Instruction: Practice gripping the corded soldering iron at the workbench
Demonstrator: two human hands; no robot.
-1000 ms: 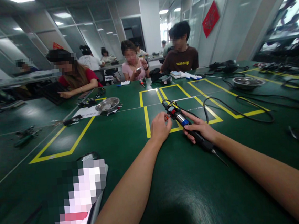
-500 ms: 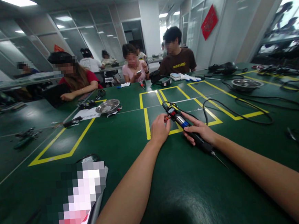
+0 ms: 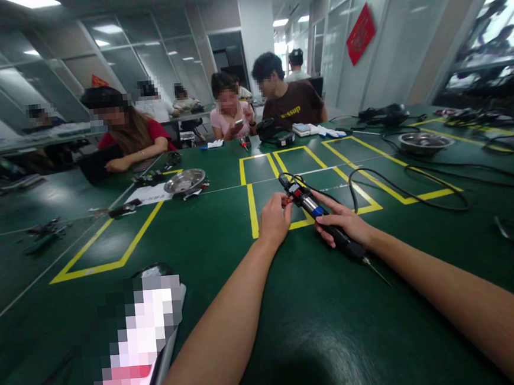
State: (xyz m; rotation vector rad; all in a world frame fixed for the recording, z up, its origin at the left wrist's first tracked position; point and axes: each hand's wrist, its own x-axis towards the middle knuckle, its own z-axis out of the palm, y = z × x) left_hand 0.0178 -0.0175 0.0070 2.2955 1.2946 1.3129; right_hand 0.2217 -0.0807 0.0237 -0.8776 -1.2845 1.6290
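Note:
My right hand (image 3: 347, 222) is wrapped round the black body of an electric screwdriver (image 3: 343, 242), which has a blue ring and a silver section. The long thin bit points towards me, low and to the right, while the cable end faces away. Beside that cable end is my left hand (image 3: 275, 220), its fingers bent and pinched together at a small orange-red bit. What exactly they grip there is too small to tell. A black cable (image 3: 360, 172) runs from the far end of the tool out over the green table (image 3: 320, 312).
Yellow tape outlines (image 3: 253, 210) mark the tabletop. A metal bowl (image 3: 185, 182) stands on the left, another metal bowl (image 3: 425, 142) on the right among looped cables. A lit, blurred phone-like screen (image 3: 149, 325) lies by my left forearm. Several people sit across the table.
Both my hands and the screwdriver have kept nearly the same position. Across the table, the person in the brown shirt has leaned to the left, uncovering another person behind.

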